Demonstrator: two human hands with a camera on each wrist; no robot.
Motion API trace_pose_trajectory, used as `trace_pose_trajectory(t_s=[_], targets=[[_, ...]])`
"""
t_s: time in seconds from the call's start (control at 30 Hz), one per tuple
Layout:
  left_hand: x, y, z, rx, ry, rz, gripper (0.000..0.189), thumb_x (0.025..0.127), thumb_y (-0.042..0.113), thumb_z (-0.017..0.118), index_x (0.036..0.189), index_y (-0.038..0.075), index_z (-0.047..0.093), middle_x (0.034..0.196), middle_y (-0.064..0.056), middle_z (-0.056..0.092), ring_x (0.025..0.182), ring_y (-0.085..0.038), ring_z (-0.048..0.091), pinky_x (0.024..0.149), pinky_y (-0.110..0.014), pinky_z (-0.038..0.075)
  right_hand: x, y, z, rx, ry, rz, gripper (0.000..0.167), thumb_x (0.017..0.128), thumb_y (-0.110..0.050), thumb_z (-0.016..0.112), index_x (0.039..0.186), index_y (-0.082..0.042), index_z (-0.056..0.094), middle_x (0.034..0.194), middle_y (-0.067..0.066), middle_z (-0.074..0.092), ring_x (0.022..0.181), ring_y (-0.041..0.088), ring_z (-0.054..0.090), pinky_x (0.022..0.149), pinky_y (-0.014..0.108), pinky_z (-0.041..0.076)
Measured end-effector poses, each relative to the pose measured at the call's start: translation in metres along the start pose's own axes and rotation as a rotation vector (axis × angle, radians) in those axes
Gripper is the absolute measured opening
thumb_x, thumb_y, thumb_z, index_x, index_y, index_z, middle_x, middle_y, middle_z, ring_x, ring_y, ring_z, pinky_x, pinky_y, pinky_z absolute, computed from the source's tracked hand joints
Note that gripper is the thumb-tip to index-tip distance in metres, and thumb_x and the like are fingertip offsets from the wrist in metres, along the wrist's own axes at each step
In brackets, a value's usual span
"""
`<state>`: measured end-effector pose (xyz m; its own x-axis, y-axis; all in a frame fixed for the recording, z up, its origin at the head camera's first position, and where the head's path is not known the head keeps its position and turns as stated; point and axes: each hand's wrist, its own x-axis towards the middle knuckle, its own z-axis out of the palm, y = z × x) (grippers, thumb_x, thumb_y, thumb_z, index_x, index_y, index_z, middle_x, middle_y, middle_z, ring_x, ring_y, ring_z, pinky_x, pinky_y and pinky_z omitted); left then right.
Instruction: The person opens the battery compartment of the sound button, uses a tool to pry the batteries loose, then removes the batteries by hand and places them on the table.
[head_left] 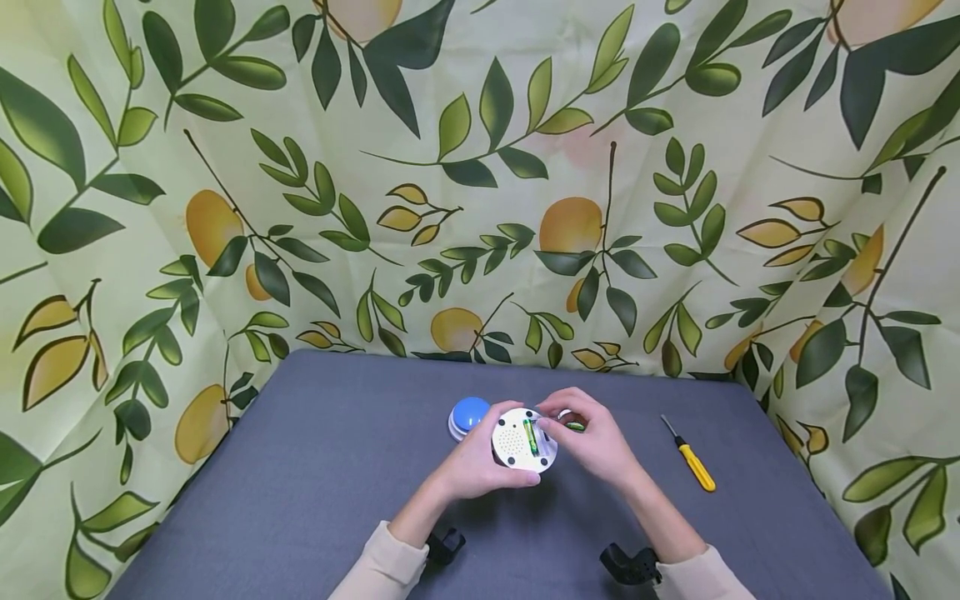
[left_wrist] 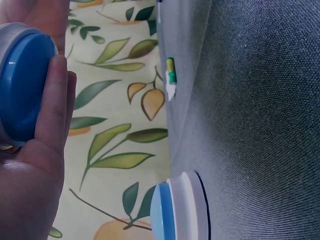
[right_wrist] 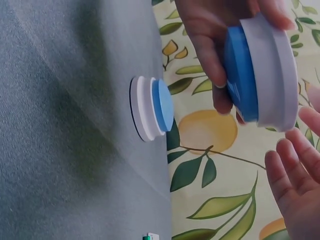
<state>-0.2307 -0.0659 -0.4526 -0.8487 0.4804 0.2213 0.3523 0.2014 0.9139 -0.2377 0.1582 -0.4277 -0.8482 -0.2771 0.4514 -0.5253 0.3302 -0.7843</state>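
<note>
A round push-button light or buzzer (head_left: 504,435), white with a blue dome, is gripped by its rim in my left hand (head_left: 472,462). Its dotted white underside faces up in the head view, with a green battery (head_left: 530,437) in an uncovered compartment. My right hand (head_left: 596,437) has its thumb and fingertips at the compartment's upper edge; whether they pinch anything is hidden. The left wrist view shows the held device's blue dome (left_wrist: 25,85) against my fingers. Behind my right hand, a green-and-gold battery (left_wrist: 171,70) lies on the table beside a small white piece (left_wrist: 171,89).
Another blue-domed button (head_left: 470,412) with a white base stands on the grey table (head_left: 337,467), just behind my left hand. A screwdriver (head_left: 693,462) with a yellow handle lies to the right. Leaf-and-fruit patterned cloth (head_left: 480,250) hangs behind and along both sides.
</note>
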Motion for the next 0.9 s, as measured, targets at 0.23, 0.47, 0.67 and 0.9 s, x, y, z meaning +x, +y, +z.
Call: trace_pose_trajectory(t_s=[0.23, 0.47, 0.67, 0.9], targets=[[0.001, -0.003, 0.001, -0.019, -0.016, -0.007, 0.095, 0.075, 0.029, 0.091, 0.151, 0.014, 0.036, 0.130, 0.003, 0.054, 0.111, -0.013, 0.057, 0.096, -0.032, 0.044, -0.001, -0.001, 0.006, 0.014, -0.036, -0.012, 0.016, 0.090, -0.015, 0.079, 0.106, -0.014, 0.077, 0.111, 0.000, 0.066, 0.100, 0.021, 0.061, 0.084, 0.039, 0.053], [0.001, -0.003, 0.001, -0.036, -0.030, -0.005, 0.093, 0.075, 0.027, 0.091, 0.151, 0.016, 0.037, 0.129, 0.003, 0.054, 0.108, -0.012, 0.059, 0.094, -0.029, 0.046, -0.002, 0.000, 0.010, -0.010, -0.050, -0.009, 0.016, 0.088, -0.017, 0.081, 0.105, -0.015, 0.078, 0.111, -0.002, 0.066, 0.105, 0.019, 0.060, 0.084, 0.032, 0.052], [0.001, -0.003, 0.001, -0.036, -0.034, 0.009, 0.095, 0.076, 0.029, 0.090, 0.151, 0.011, 0.036, 0.131, 0.002, 0.054, 0.109, -0.013, 0.059, 0.093, -0.030, 0.047, -0.003, 0.001, 0.011, -0.026, -0.056, 0.003, 0.016, 0.088, -0.016, 0.081, 0.104, -0.017, 0.078, 0.112, -0.003, 0.066, 0.105, 0.017, 0.059, 0.085, 0.032, 0.052], [0.000, -0.002, 0.001, -0.025, -0.032, 0.003, 0.094, 0.076, 0.030, 0.090, 0.151, 0.015, 0.036, 0.130, 0.003, 0.054, 0.109, -0.013, 0.058, 0.093, -0.031, 0.046, -0.004, -0.004, 0.009, -0.025, -0.037, 0.022, 0.015, 0.088, -0.014, 0.080, 0.102, -0.018, 0.076, 0.112, -0.003, 0.065, 0.105, 0.019, 0.059, 0.087, 0.036, 0.052]])
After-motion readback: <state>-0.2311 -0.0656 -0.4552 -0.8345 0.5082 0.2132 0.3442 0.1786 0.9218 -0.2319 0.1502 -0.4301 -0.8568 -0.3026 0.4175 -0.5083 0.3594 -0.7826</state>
